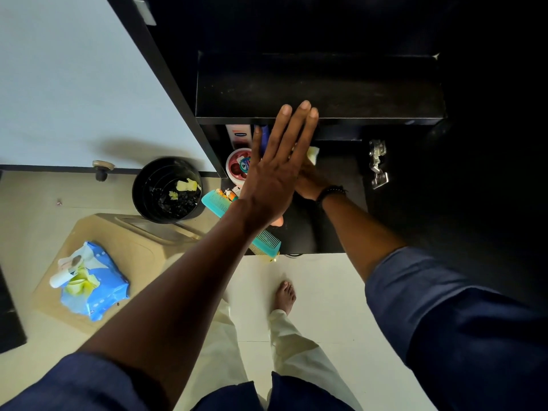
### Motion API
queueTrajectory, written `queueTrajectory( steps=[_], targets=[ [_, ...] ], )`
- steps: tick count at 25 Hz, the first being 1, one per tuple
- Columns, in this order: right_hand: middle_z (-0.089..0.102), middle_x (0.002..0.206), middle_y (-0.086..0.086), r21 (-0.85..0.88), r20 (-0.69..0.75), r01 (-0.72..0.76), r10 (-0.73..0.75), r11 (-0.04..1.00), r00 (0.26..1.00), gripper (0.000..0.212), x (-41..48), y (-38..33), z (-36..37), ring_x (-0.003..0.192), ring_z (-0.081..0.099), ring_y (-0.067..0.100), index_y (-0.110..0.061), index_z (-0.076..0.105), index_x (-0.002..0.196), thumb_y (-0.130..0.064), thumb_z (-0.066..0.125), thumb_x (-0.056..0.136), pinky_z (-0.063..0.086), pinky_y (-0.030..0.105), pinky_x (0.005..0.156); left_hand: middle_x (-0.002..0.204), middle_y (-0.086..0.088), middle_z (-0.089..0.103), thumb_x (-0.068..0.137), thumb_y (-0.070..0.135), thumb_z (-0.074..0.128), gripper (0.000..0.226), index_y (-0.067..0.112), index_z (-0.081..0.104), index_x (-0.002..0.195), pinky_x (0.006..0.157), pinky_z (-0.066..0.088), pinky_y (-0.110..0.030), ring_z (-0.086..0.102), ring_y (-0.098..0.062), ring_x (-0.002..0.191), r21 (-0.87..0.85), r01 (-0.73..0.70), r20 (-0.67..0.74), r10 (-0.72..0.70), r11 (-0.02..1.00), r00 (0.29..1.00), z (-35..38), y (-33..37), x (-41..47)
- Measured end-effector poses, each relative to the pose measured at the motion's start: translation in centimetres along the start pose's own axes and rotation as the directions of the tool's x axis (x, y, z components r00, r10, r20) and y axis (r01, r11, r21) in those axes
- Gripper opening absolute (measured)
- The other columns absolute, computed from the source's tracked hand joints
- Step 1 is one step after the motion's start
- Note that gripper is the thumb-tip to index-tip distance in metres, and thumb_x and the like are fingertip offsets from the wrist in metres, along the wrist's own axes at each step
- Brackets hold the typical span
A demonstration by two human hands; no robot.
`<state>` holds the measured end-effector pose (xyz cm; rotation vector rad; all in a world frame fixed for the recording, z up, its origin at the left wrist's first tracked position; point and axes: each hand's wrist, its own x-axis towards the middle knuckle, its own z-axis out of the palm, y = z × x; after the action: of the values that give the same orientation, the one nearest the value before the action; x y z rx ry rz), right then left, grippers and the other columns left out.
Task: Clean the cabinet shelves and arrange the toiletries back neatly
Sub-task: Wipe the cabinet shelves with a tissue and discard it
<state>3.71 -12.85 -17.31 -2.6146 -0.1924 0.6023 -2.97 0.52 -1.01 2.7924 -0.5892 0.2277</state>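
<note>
My left hand (275, 170) is stretched out flat with straight fingers, its tips at the front edge of the black upper shelf (320, 87). Below it, my right hand (308, 179) presses a pale yellow wipe (313, 154) on the black lower shelf (335, 203); the left hand hides most of its fingers. At the left of the lower shelf stand a white lotion tube (238, 134), a dark blue bottle (264, 134) and a round pink-lidded jar (238, 167). A teal comb (219, 204) lies over the shelf's front edge.
A black bin (166, 189) holding used yellow wipes stands on the floor beside the cabinet. A blue wipes pack (95, 283) and a small white tube (63, 274) lie on a beige stool. The open cabinet door's hinge (377, 163) is at the right. My bare foot (285, 295) is below the shelf.
</note>
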Motion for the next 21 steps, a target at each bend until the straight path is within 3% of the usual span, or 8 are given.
queueTrajectory(
  steps=[3, 6, 8, 11, 13, 15, 16, 21],
  targets=[
    [0.026, 0.156, 0.005, 0.018, 0.03, 0.105, -0.105, 0.994, 0.994, 0.053, -3.5, -0.6, 1.2, 0.143, 0.026, 0.022, -0.017, 0.026, 0.148, -0.021, 0.041, 0.098, 0.029, 0.039, 0.116, 0.16, -0.01, 0.004, 0.073, -0.009, 0.027, 0.084, 0.012, 0.001, 0.151, 0.116, 0.014, -0.055, 0.0, -0.031, 0.147, -0.027, 0.015, 0.041, -0.014, 1.0, 0.999, -0.4, 0.0, 0.0],
    [0.037, 0.147, 0.024, -0.028, -0.235, -0.052, 0.044, 0.998, 0.971, 0.05, -8.9, 3.0, 1.1, 0.137, 0.035, 0.037, 0.005, 0.039, 0.139, -0.015, 0.031, 0.094, 0.026, 0.042, 0.116, 0.16, -0.009, 0.005, 0.07, -0.014, 0.032, 0.089, 0.012, 0.004, 0.151, 0.117, 0.013, -0.054, -0.002, -0.03, 0.147, -0.033, 0.0, 0.016, 0.001, 0.999, 1.0, -0.5, 0.2, -0.1],
    [0.033, 0.146, 0.03, 0.001, -0.343, -0.144, 0.136, 0.99, 0.929, 0.052, -12.0, 6.1, 1.2, 0.138, 0.031, 0.042, 0.012, 0.034, 0.139, -0.013, 0.03, 0.093, 0.021, 0.044, 0.117, 0.159, -0.009, 0.007, 0.068, -0.019, 0.04, 0.095, 0.012, 0.006, 0.151, 0.118, 0.014, -0.052, 0.0, -0.029, 0.147, -0.026, 0.004, -0.012, -0.004, 1.0, 1.0, -0.3, 0.2, -0.1],
    [0.018, 0.156, 0.019, 0.101, -0.227, -0.25, 0.267, 0.963, 0.936, 0.054, -13.0, 5.4, 2.6, 0.145, 0.017, 0.033, 0.001, 0.02, 0.148, -0.015, 0.033, 0.097, 0.017, 0.043, 0.12, 0.16, -0.008, 0.007, 0.067, -0.02, 0.042, 0.098, 0.013, 0.006, 0.151, 0.117, 0.014, -0.053, -0.001, -0.029, 0.147, -0.05, 0.019, -0.003, -0.019, 0.999, 1.0, -0.4, 0.1, 0.1],
    [0.018, 0.157, 0.015, 0.038, -0.141, -0.067, 0.072, 0.997, 0.987, 0.054, -14.3, 3.0, 3.9, 0.146, 0.017, 0.031, -0.002, 0.021, 0.148, -0.012, 0.036, 0.097, 0.02, 0.045, 0.119, 0.16, -0.008, 0.005, 0.066, -0.018, 0.045, 0.099, 0.014, 0.005, 0.151, 0.118, 0.012, -0.053, -0.002, -0.028, 0.147, -0.075, 0.015, 0.018, -0.013, 0.997, 1.0, -0.9, 0.0, 0.0],
    [0.026, 0.155, 0.014, -0.103, -0.099, 0.196, -0.206, 0.975, 0.974, 0.05, -17.3, 3.2, 5.2, 0.143, 0.026, 0.031, -0.003, 0.028, 0.146, -0.014, 0.035, 0.098, 0.028, 0.045, 0.116, 0.16, -0.008, 0.004, 0.066, -0.013, 0.055, 0.102, 0.014, 0.005, 0.151, 0.118, 0.011, -0.052, -0.003, -0.027, 0.147, -0.066, 0.002, 0.04, 0.001, 0.998, 0.999, -1.5, 0.2, -0.9],
    [0.028, 0.155, 0.012, -0.146, -0.076, 0.243, -0.256, 0.959, 0.964, 0.05, -18.7, 4.1, 5.3, 0.142, 0.028, 0.031, -0.005, 0.03, 0.146, -0.016, 0.035, 0.098, 0.031, 0.043, 0.115, 0.16, -0.008, 0.002, 0.066, -0.008, 0.062, 0.105, 0.014, 0.005, 0.151, 0.119, 0.01, -0.051, -0.004, -0.027, 0.147, -0.056, -0.002, 0.055, 0.005, 0.998, 0.998, -1.6, 0.1, -1.6],
    [0.025, 0.151, 0.027, -0.084, -0.234, -0.18, 0.156, 0.98, 0.96, 0.054, -21.0, 7.5, 3.7, 0.141, 0.024, 0.041, 0.009, 0.026, 0.143, -0.021, 0.016, 0.099, 0.011, 0.041, 0.12, 0.16, -0.003, -0.008, 0.076, 0.004, 0.066, 0.102, 0.016, 0.0, 0.152, 0.12, 0.005, -0.047, -0.012, -0.022, 0.146, -0.135, 0.162, 0.302, -0.115, 0.978, 0.946, 0.2, 0.0, -7.7]
  ],
)
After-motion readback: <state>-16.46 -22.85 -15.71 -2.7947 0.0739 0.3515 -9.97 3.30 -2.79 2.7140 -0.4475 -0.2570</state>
